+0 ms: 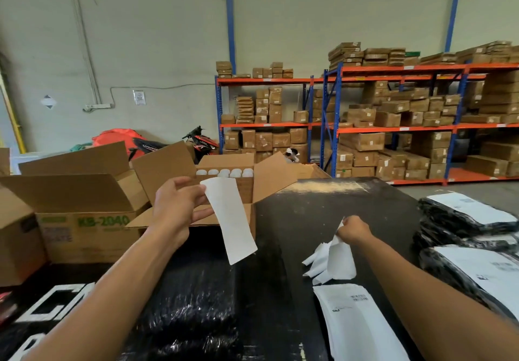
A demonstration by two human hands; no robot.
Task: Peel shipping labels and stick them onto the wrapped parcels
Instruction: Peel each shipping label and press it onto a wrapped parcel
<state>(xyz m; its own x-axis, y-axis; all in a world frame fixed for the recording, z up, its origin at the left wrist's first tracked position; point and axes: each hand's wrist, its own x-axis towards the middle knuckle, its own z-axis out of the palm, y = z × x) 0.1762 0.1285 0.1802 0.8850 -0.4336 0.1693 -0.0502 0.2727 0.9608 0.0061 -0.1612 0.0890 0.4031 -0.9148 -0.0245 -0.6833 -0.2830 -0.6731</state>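
Left hand (179, 206) is up over the black table (323, 209), thumb and fingers pinching the top end of a long white strip (230, 220), which hangs down at a slant, its lower end free in the air (blank on the side facing us, so label or backing, cannot tell). Right hand (354, 230) is lower and to the right, fingers closed tight around the top of a white sheet (341, 262) that droops to the table. Just beside that sheet, to its left, lies a small heap of loose white slips (316, 265) on the tabletop. Nearer the camera, a stack of printed labels (354, 324) lies flat, a barcode showing near its top right corner. On the right edge of the table, black wrapped parcels (463, 220) are piled up, each one in view with a white label on top. In the foreground, more shiny black wrapped parcels lie between the 2 forearms. Behind the left hand stands an open cardboard box (224, 192) with a row of white round tops inside, and left of it another open carton (87, 228) marked KB-2040.
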